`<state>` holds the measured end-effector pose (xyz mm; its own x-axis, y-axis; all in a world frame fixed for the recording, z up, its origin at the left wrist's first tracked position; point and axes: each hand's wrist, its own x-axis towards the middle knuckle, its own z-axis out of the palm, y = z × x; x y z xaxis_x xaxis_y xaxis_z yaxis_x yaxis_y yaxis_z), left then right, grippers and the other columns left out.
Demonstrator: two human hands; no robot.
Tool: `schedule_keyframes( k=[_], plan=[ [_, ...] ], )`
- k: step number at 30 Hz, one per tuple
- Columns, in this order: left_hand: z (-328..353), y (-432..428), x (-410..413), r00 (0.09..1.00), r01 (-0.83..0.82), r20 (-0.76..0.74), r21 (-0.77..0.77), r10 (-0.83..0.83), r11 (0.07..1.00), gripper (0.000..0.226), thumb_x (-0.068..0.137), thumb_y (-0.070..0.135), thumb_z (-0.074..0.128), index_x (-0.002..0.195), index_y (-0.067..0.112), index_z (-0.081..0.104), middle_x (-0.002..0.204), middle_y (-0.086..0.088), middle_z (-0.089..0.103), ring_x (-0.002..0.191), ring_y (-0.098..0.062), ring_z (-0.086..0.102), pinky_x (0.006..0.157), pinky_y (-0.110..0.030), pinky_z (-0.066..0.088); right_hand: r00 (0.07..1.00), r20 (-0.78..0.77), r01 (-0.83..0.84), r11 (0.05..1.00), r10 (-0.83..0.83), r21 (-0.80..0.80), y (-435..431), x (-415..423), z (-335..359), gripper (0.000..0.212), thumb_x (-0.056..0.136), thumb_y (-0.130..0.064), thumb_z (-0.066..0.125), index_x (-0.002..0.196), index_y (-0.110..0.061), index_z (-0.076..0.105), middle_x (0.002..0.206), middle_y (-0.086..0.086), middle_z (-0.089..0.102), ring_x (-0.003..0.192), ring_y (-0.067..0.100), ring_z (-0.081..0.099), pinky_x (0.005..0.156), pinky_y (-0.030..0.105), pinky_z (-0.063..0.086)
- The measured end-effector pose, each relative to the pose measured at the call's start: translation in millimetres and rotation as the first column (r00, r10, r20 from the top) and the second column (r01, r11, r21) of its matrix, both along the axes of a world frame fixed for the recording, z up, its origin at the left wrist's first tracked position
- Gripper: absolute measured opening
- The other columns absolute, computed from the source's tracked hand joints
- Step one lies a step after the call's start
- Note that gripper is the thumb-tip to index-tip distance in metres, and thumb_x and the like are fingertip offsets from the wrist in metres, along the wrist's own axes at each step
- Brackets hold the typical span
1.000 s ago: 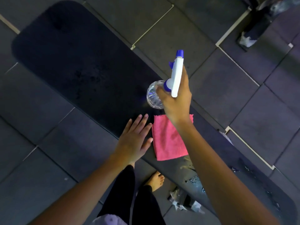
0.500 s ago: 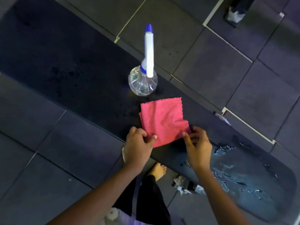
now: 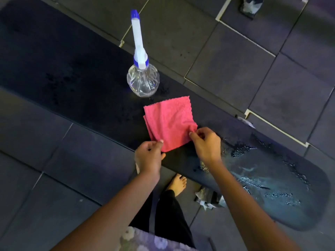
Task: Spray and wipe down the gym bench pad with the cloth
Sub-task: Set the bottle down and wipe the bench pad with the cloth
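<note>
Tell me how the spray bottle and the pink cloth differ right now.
The spray bottle stands upright, untouched; the cloth lies folded, its near corners pinched by the left hand and right hand. The bottle is clear with a white-and-blue head; the cloth is pink. Both rest on the bench pad.

We record: left hand [image 3: 149, 156], right hand [image 3: 206, 144] and both forearms bare. Loose black trousers [image 3: 170, 220] reach the ankle; one foot [image 3: 178, 182] unshod. We note a pale lilac top [image 3: 145, 240], white flower print, at lower edge.
</note>
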<state>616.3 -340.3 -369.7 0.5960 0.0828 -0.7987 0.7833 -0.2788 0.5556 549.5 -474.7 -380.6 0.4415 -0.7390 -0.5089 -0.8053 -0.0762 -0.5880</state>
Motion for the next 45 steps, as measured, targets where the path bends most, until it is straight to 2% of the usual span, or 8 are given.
schedule_keyframes(
  k=[8, 19, 24, 28, 31, 34, 38, 45],
  plan=[
    [39, -12, 20, 0.879, -0.398, -0.374, -0.234, 0.295, 0.887, 0.020, 0.077, -0.005, 0.059, 0.062, 0.005, 0.052, 0.062, -0.004, 0.049, 0.066, -0.011, 0.053, 0.066, -0.020, 0.056, 0.792, 0.117, 0.403, 0.657, -0.599, 0.637, -21, -18, 52, 0.012, 0.078, 0.011, 0.055, 0.079, -0.001, 0.055, 0.067, 0.009, 0.057, 0.058, 0.019, 0.054, 0.049, 0.024, 0.053],
    [92, -78, 48, 0.997, 0.077, 0.046, -0.479, -0.063, 0.874, 0.022, 0.077, -0.013, 0.060, 0.077, 0.009, 0.059, 0.077, -0.009, 0.063, 0.072, -0.017, 0.060, 0.065, -0.022, 0.054, 0.695, 0.566, 0.278, 0.892, -0.443, 0.357, -72, -30, 108, 0.031, 0.081, 0.013, 0.062, 0.085, -0.017, 0.056, 0.080, 0.005, 0.060, 0.071, 0.016, 0.060, 0.063, 0.024, 0.056],
    [59, -60, 23, 0.960, 0.272, 0.141, -0.252, -0.243, 0.929, 0.017, 0.076, -0.007, 0.065, 0.081, 0.009, 0.065, 0.067, 0.001, 0.065, 0.064, -0.012, 0.062, 0.069, -0.031, 0.057, 0.832, 0.393, 0.280, 0.908, -0.392, 0.311, -54, -60, 77, 0.024, 0.082, 0.014, 0.060, 0.083, -0.010, 0.061, 0.070, 0.000, 0.067, 0.063, 0.011, 0.063, 0.057, 0.022, 0.051],
    [11, -25, 10, 0.582, 0.734, 0.198, 0.288, -0.788, 0.615, 0.012, 0.078, 0.011, 0.066, 0.089, 0.014, 0.068, 0.087, 0.001, 0.069, 0.081, -0.017, 0.065, 0.072, -0.029, 0.052, 0.986, -0.154, -0.096, 0.981, 0.070, -0.171, -29, -88, 30, 0.014, 0.078, -0.008, 0.068, 0.090, -0.015, 0.069, 0.106, 0.011, 0.067, 0.099, 0.033, 0.061, 0.080, 0.034, 0.047],
    [-5, -6, 11, 0.104, 0.722, 0.368, 0.611, -0.924, 0.325, 0.020, 0.087, 0.015, 0.053, 0.104, 0.012, 0.064, 0.114, -0.005, 0.063, 0.100, -0.026, 0.059, 0.079, -0.041, 0.052, 0.945, -0.186, -0.324, 0.859, 0.270, -0.397, -16, -78, 19, 0.043, 0.089, -0.041, 0.058, 0.123, -0.016, 0.060, 0.148, 0.013, 0.041, 0.136, 0.036, 0.037, 0.102, 0.052, 0.038],
    [-23, -11, 24, -0.169, 0.689, 0.436, 0.693, -0.884, 0.211, 0.040, 0.093, 0.019, 0.041, 0.128, 0.005, 0.055, 0.144, -0.013, 0.047, 0.131, -0.029, 0.044, 0.104, -0.045, 0.040, 0.837, -0.245, -0.548, 0.740, 0.490, -0.391, -17, -41, 0, 0.070, 0.092, -0.067, 0.031, 0.151, -0.028, 0.027, 0.162, 0.008, 0.011, 0.150, 0.028, 0.004, 0.116, 0.057, 0.006],
    [-52, -14, 41, -0.270, 0.616, 0.281, 0.785, -0.921, 0.059, 0.053, 0.098, 0.027, 0.028, 0.147, 0.009, 0.031, 0.158, -0.010, 0.019, 0.147, -0.025, 0.013, 0.117, -0.051, 0.016, 0.637, -0.415, -0.771, 0.534, 0.650, -0.348, -16, -1, -37, 0.087, 0.087, -0.076, 0.026, 0.155, -0.023, 0.010, 0.163, 0.011, 0.001, 0.149, 0.035, -0.005, 0.111, 0.069, 0.003],
    [-65, -6, 43, -0.273, 0.576, 0.195, 0.817, -0.942, 0.002, 0.055, 0.100, 0.033, 0.021, 0.151, 0.010, 0.019, 0.160, -0.008, 0.012, 0.148, -0.023, 0.007, 0.118, -0.050, 0.012, 0.579, -0.433, -0.812, 0.443, 0.691, -0.379, -26, -4, -46, 0.079, 0.090, -0.057, 0.032, 0.154, -0.017, 0.013, 0.162, 0.014, 0.006, 0.148, 0.039, 0.000, 0.110, 0.070, 0.004]
  ],
)
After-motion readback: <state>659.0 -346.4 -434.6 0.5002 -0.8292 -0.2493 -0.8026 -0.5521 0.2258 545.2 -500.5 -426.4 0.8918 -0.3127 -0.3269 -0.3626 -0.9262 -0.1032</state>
